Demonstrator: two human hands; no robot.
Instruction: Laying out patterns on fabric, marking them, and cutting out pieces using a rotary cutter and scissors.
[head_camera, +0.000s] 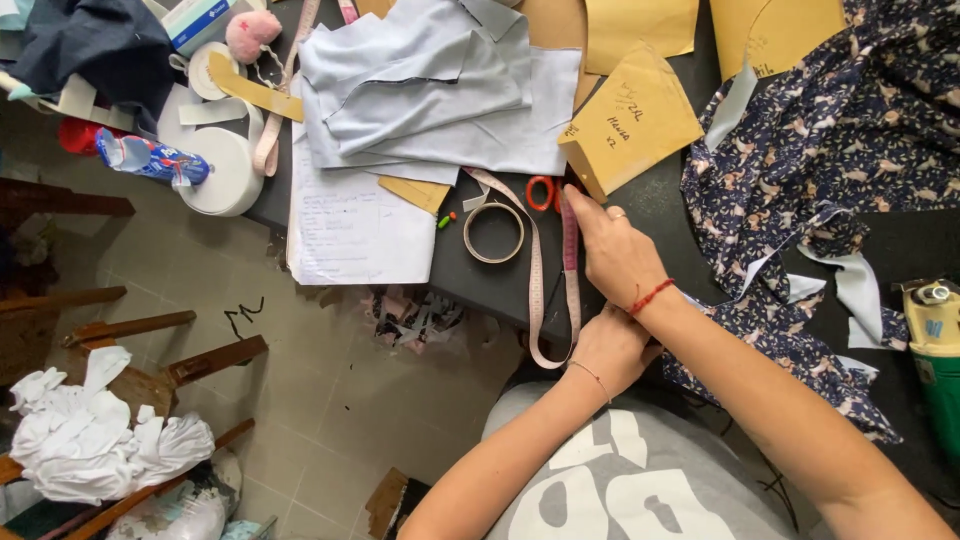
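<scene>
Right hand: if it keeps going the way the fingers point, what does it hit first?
The right hand points up-left along the tape measure. First in line is likely the red scissors, just ahead of the fingertips, then the tan paper pattern. Depth is unclear.

Bare tabletop (655, 205) open just ahead of the fingers (585, 205). Tape ring (493, 232) crowds left, card pattern (628, 125) blocks ahead, floral cloth (830, 160) hems right.

Bare arms; red cord bracelet (651, 296), thin chain bracelet (591, 375), grey printed shirt (620, 480).
</scene>
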